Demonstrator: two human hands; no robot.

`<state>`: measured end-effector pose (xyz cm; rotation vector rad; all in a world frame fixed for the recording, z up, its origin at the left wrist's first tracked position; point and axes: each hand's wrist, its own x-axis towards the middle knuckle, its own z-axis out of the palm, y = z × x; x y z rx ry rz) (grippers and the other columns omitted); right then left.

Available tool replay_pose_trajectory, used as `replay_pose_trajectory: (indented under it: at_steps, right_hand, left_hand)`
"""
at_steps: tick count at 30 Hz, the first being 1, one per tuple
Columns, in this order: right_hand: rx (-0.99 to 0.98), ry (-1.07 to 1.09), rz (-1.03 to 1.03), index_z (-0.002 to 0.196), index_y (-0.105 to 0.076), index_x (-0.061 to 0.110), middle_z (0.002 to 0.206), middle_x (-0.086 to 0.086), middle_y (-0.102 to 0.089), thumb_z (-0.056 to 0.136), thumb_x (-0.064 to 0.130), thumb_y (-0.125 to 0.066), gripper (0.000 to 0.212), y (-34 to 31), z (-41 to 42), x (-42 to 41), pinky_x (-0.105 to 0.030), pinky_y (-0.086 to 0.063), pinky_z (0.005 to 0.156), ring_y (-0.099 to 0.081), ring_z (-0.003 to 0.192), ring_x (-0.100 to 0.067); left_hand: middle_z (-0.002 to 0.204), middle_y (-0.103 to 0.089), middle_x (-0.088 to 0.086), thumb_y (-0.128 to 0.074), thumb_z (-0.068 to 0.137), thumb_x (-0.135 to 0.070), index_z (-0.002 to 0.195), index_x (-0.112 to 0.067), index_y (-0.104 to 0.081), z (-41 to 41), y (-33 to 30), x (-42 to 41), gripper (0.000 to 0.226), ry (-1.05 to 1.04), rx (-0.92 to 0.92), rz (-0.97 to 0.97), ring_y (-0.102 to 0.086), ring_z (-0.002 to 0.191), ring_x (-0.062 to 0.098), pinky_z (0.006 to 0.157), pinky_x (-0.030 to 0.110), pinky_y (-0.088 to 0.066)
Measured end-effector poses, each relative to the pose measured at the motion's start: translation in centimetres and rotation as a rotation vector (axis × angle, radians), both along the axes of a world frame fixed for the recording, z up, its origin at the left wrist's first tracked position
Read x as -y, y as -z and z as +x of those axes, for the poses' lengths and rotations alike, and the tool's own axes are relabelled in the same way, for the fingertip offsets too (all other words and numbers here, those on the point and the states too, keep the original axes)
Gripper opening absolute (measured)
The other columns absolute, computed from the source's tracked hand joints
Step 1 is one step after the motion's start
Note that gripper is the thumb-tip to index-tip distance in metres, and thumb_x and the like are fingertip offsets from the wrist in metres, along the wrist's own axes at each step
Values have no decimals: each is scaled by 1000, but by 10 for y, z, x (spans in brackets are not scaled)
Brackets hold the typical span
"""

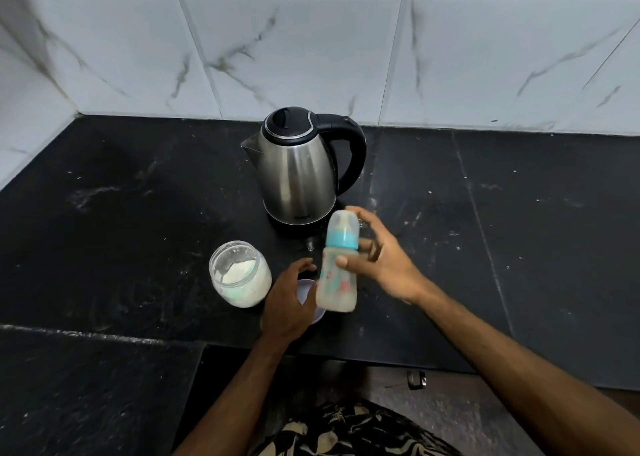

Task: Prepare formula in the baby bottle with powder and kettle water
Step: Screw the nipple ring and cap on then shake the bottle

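My right hand [388, 265] grips the baby bottle [337, 282] above the counter, thumb on its front and fingers behind. The bottle has a blue collar and a clear cap, looks milky inside and is blurred. My left hand [285, 305] lies over a pale round lid [317, 312] on the counter, fingers curled round its edge. An open glass jar [240, 274] of white powder stands just left of that hand. The steel kettle [298, 168], lid closed and black handle to the right, stands behind the bottle.
The black stone counter [121, 213] runs to a white marble-tiled wall [311, 50] at the back and left. Its front edge steps down near my body. A small dark object [415, 379] lies on the floor below.
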<state>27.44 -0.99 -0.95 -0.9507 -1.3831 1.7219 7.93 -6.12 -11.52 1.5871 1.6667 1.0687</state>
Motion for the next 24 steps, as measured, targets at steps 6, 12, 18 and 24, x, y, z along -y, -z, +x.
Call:
replay_pose_trajectory:
  at_steps: [6,12,18,24]
  right_hand:
    - [-338,495,-94,147,-30,21,102,-3,-76,80,19,-75,80,-3,2,-27,-44,-61,74,-72,96,-22]
    - [-12,93,-23,144,-33,28,109,-14,-72,76,12,-75,82,3,1,-1,-37,-59,73,-73,96,-28]
    - [-282,561,-72,144,-32,24,98,0,-75,89,11,-67,66,-1,5,-27,-43,-62,73,-72,93,-21]
    - [-37,127,-7,136,-40,35,107,-13,-73,73,13,-77,76,4,-1,-5,-37,-59,74,-73,96,-27]
  left_hand:
    - [114,-65,-15,-59,87,-38,125,-21,-57,5,-7,3,42,-34,-14,38,-60,109,3,97,27,-47]
    - [119,-63,-14,-66,83,-32,128,-23,-55,1,-1,1,47,-3,-16,17,-59,110,3,97,29,-48]
    - [113,-65,-16,-58,86,-40,125,-23,-57,5,-5,1,42,-32,-16,27,-59,109,3,98,30,-47]
    - [115,-64,-17,-61,84,-39,125,-23,-57,2,0,-2,44,-19,24,19,-60,109,4,96,35,-50]
